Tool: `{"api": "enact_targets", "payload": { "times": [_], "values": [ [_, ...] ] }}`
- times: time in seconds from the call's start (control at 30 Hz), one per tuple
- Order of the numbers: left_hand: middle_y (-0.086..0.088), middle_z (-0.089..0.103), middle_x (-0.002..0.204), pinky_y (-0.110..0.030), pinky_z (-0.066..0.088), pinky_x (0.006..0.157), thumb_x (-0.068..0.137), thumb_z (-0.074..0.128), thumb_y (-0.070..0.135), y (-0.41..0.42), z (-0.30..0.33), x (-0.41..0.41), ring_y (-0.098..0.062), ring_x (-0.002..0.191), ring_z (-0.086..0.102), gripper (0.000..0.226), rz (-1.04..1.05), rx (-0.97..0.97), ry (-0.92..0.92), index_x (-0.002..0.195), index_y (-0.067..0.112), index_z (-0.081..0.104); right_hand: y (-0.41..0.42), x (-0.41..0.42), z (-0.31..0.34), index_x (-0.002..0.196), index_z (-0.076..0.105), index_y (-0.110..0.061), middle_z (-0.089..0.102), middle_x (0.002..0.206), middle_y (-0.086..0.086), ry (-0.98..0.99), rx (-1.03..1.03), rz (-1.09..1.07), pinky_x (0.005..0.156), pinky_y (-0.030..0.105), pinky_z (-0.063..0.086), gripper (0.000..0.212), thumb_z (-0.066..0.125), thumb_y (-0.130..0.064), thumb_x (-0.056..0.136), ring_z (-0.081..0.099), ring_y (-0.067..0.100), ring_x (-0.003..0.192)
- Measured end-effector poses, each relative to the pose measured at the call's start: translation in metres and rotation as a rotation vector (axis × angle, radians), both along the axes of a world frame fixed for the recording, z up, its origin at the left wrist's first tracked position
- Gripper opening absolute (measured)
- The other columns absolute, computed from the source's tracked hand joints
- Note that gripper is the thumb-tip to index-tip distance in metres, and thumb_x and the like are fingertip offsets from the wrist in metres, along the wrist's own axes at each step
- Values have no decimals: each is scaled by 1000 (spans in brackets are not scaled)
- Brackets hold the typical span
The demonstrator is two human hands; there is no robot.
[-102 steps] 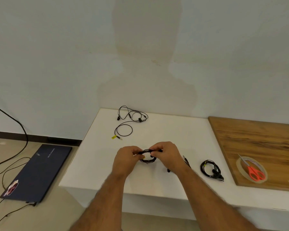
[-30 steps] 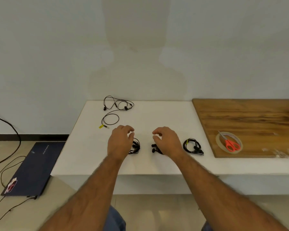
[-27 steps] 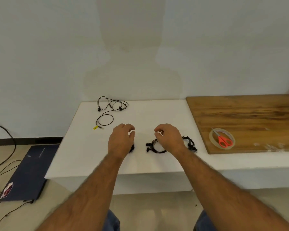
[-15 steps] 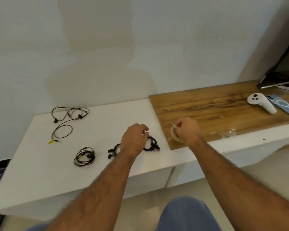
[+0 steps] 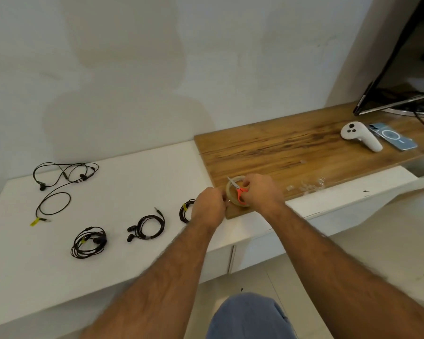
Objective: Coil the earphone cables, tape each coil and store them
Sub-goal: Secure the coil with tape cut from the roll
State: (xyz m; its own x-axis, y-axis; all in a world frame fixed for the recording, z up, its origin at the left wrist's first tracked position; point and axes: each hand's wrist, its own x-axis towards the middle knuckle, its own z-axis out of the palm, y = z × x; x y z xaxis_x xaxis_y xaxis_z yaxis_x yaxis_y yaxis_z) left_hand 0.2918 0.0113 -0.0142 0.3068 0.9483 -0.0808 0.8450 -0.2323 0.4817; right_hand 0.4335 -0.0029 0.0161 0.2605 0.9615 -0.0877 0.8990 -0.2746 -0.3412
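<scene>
On the wooden board [image 5: 304, 148], close to its front left corner, lies a roll of clear tape [image 5: 231, 192] with small orange-handled scissors [image 5: 239, 190] laid across it; the blades point toward the back left, the handles toward the front. The right hand [image 5: 260, 194] has its fingers curled over the roll's right side and the scissor handles. The left hand [image 5: 209, 209] sits just left of the roll with fingers curled inward at the roll's edge; whether they pinch the tape end cannot be told.

On the white tabletop [image 5: 132, 182], three coiled earphone cables lie in a row near the front edge: the left coil [image 5: 88, 242], the middle coil [image 5: 148, 227] with its plug pointing back right, and the right coil [image 5: 185, 212], partly hidden behind the left hand. An uncoiled earphone cable [image 5: 59, 182] sprawls at the back left corner, its yellow-tagged plug toward the front left.

At the board's far right rest a white controller [image 5: 360, 135] and a phone [image 5: 393, 139].
</scene>
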Motion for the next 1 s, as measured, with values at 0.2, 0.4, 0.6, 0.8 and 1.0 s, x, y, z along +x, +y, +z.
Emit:
{"api": "enact_targets", "payload": {
  "times": [0.2, 0.4, 0.6, 0.8, 1.0],
  "values": [
    [-6, 69, 98, -39, 54, 79, 86, 61, 16, 3, 0, -2, -26, 90, 64, 14, -16, -48, -44, 96, 15, 71, 5, 1, -5, 101, 72, -19, 70, 93, 3, 32, -66, -4, 74, 33, 56, 16, 68, -22, 85, 65, 19, 88],
    [-10, 64, 94, -38, 53, 76, 87, 58, 15, 2, 8, -7, -26, 85, 62, 15, -89, -68, -8, 89, 6, 70, 11, 0, -7, 99, 75, -20, 71, 89, 3, 49, -117, -12, 63, 28, 48, 17, 67, -23, 85, 63, 20, 80],
    [-4, 71, 89, -33, 52, 75, 83, 57, 11, 0, 17, -11, -21, 85, 64, 17, -88, -66, 5, 91, 10, 72, 15, -4, -8, 97, 74, -18, 69, 86, 4, 4, -123, -41, 63, 29, 50, 15, 65, -23, 87, 64, 20, 80],
    [-8, 69, 101, -37, 58, 75, 85, 70, 17, 3, 21, -18, -26, 92, 66, 30, 4, -133, -110, 115, 16, 69, 17, -15, -9, 103, 70, -14, 63, 86, 3, -69, -108, -63, 65, 27, 50, 17, 62, -25, 93, 60, 18, 80],
    [-5, 66, 118, -36, 55, 86, 93, 59, 18, 4, 19, -15, -23, 101, 63, 28, -44, -172, -32, 119, 22, 68, 13, -2, -8, 102, 74, -15, 65, 82, 0, 221, -81, -29, 58, 23, 45, 15, 66, -20, 89, 59, 14, 75]
  ]
}}
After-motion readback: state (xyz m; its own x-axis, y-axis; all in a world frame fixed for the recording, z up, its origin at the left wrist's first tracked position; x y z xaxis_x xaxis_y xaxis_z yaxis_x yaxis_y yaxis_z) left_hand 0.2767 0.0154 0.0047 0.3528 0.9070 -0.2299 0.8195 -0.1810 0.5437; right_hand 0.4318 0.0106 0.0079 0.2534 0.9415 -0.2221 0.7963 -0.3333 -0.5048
